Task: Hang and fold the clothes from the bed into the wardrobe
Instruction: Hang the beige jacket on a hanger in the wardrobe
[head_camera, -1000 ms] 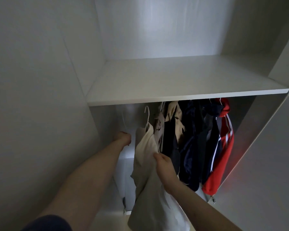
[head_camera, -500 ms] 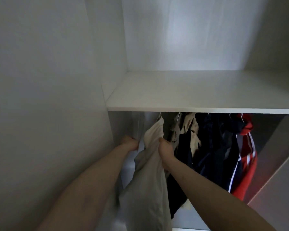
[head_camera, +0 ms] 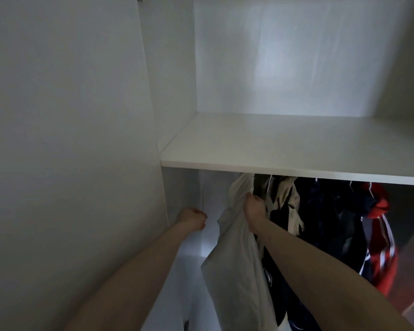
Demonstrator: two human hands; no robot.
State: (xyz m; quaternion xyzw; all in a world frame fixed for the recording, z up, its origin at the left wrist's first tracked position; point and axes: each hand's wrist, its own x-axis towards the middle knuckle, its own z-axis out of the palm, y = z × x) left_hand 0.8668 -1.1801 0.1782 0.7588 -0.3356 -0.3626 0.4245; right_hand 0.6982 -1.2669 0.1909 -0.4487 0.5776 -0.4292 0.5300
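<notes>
White wardrobe [head_camera: 77, 139], bare shelf [head_camera: 285, 142] across it; beneath its front edge, dark and red clothes [head_camera: 339, 223]; leftmost, cream garment [head_camera: 239, 259] bunched in right hand [head_camera: 255, 207]; left hand [head_camera: 193, 218] curled in a fist, holding nothing visible

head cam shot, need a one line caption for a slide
Right hand grips a cream garment beside hanging clothes under the wardrobe shelf; left hand fisted nearby.

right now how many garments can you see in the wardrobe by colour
cream garment, gripped by the right hand: 1
beige garment: 1
dark navy garments: at least 1, too bunched to separate
red garment with white stripes: 1
total: at least 4
</notes>
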